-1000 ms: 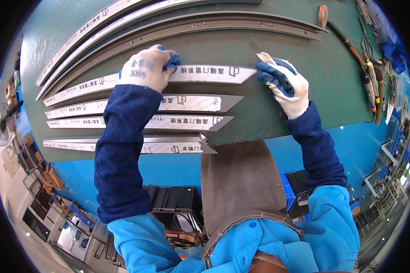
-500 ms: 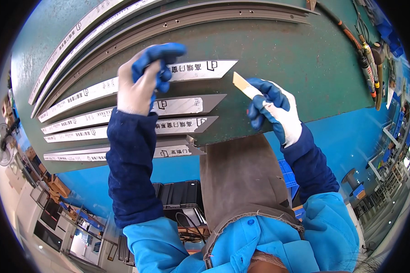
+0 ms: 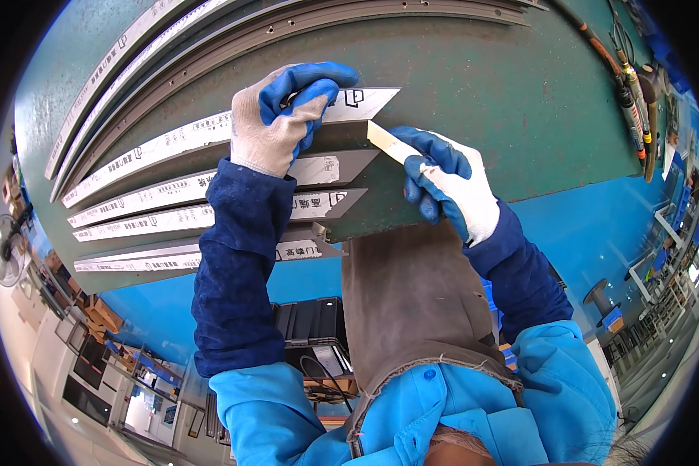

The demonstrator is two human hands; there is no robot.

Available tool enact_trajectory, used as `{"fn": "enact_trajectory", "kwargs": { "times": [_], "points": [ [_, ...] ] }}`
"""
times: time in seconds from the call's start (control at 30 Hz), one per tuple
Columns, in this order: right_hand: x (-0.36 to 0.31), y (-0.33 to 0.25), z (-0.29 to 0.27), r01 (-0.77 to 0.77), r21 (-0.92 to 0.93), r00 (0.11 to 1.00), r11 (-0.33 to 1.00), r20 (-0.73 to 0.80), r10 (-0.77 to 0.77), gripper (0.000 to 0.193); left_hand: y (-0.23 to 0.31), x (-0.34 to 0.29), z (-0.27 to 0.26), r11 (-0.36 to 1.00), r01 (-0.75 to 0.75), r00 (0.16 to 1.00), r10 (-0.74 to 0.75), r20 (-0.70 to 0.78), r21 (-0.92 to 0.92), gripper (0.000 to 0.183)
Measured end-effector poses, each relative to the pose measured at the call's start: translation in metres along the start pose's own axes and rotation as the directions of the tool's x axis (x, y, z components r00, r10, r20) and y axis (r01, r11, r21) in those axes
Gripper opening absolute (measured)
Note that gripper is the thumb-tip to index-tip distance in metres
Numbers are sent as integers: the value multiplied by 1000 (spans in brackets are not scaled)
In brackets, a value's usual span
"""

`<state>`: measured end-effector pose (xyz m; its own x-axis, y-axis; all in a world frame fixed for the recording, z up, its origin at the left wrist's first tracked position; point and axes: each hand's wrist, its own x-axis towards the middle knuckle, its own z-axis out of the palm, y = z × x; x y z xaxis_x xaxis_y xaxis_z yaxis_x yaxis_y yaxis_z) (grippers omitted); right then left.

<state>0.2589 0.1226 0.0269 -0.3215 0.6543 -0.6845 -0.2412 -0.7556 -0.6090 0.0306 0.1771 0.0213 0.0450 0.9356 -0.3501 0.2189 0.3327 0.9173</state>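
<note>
My left hand (image 3: 291, 116), in a white glove with blue-coated fingers, is over a long metal profile (image 3: 182, 140) covered with white printed film. Its fingers are curled together; whatever they may hold is hidden. In the gloved right hand (image 3: 446, 175), a pale yellow flat strip (image 3: 388, 141) is pinched between thumb and fingers. The strip's slanted end points at the profile, just below its pointed right tip; I cannot tell whether they touch. Nearer to me lie a second film-covered profile (image 3: 318, 169) and a third (image 3: 311, 204), both with angled ends.
Another profile (image 3: 299, 250) lies along the near edge of the green table (image 3: 474, 93). Bare brown profiles (image 3: 303, 25) and more film-covered ones (image 3: 105, 66) stretch across the far side. Hand tools with cords (image 3: 627, 101) rest at the far right. A black case (image 3: 311, 322) stands below the table.
My left hand has moved to the right along the film-covered profile, with its fingers drawn closer together. My right hand has brought the pale strip left, nearer to that profile's tip.
</note>
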Motion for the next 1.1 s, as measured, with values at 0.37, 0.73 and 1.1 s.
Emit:
{"fn": "enact_trajectory", "kwargs": {
  "times": [0.37,0.73,1.1],
  "points": [
    [2,12,9,42,120,996,992,-83,-32,35,-36,-1,-1,966,-48,999,52,9,-255,27],
    [2,14,8,380,-286,914,880,-31,-405,33,-10,1,13,990,-57,992,71,104,-128,30],
    [-8,-1,-4,276,-98,915,956,-279,-292,35,5,1,34,676,-315,942,308,133,666,29]
  ]
}}
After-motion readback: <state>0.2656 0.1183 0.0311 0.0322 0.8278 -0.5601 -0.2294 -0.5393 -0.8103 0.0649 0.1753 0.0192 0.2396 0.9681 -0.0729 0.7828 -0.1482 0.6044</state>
